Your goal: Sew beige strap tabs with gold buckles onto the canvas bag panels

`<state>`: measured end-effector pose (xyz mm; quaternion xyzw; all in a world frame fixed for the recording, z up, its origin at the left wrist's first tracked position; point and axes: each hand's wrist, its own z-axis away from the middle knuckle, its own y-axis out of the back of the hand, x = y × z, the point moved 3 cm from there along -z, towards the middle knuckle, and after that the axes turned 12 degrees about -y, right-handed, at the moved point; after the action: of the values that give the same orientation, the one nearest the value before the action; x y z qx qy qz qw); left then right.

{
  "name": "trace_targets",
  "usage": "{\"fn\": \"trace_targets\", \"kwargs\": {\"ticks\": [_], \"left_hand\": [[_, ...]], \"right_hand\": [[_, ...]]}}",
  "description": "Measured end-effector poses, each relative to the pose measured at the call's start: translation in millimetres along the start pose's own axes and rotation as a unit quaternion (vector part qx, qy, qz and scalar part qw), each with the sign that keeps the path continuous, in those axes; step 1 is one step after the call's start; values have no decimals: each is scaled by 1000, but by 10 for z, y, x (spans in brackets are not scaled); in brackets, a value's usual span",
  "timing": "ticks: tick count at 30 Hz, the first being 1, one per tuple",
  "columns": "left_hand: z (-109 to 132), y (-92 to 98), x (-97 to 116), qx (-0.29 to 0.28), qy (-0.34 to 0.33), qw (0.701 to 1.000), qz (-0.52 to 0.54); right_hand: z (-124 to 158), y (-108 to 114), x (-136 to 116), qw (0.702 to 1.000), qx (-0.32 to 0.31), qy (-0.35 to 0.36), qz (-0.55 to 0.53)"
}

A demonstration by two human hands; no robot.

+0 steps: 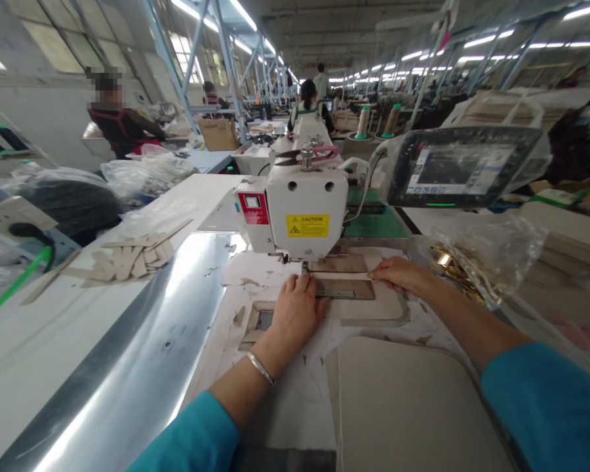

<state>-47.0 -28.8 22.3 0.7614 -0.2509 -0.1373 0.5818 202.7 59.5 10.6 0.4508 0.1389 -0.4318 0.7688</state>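
Pressing flat, the left hand (295,308) lies palm-down, fingers spread open, on the beige clamp template (373,308) just beneath the white sewing machine head (302,213). The right hand (403,274) rests at the template's right, fingertips pinching a thin pale strip (347,276) against it. Everything sits on the paper-covered surface (295,400); a clear bag of gold fittings (465,269) lies nearby, right.
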Motion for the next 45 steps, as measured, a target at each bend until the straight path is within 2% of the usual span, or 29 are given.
{"fn": "trace_targets", "kwargs": {"ticks": [5, 15, 24, 30, 35, 45], "left_hand": [[-11, 59, -126, -10, 49, 998, -45], [164, 167, -454, -32, 59, 995, -75], [338, 231, -757, -30, 70, 994, -84], [443, 296, -964, -40, 92, 992, -77], [387, 256, -1005, -47, 98, 992, -71], [164, 157, -685, -45, 66, 995, -59]], "right_hand": [[63, -92, -94, 1000, 1, -9, 2], [226, -440, -458, 1000, -2, -23, 12], [268, -769, -711, 1000, -11, -21, 11], [294, -959, -877, 999, -37, -17, 9], [248, -901, -908, 998, -56, -20, 7], [148, -538, -631, 996, -78, -53, -12]]}}
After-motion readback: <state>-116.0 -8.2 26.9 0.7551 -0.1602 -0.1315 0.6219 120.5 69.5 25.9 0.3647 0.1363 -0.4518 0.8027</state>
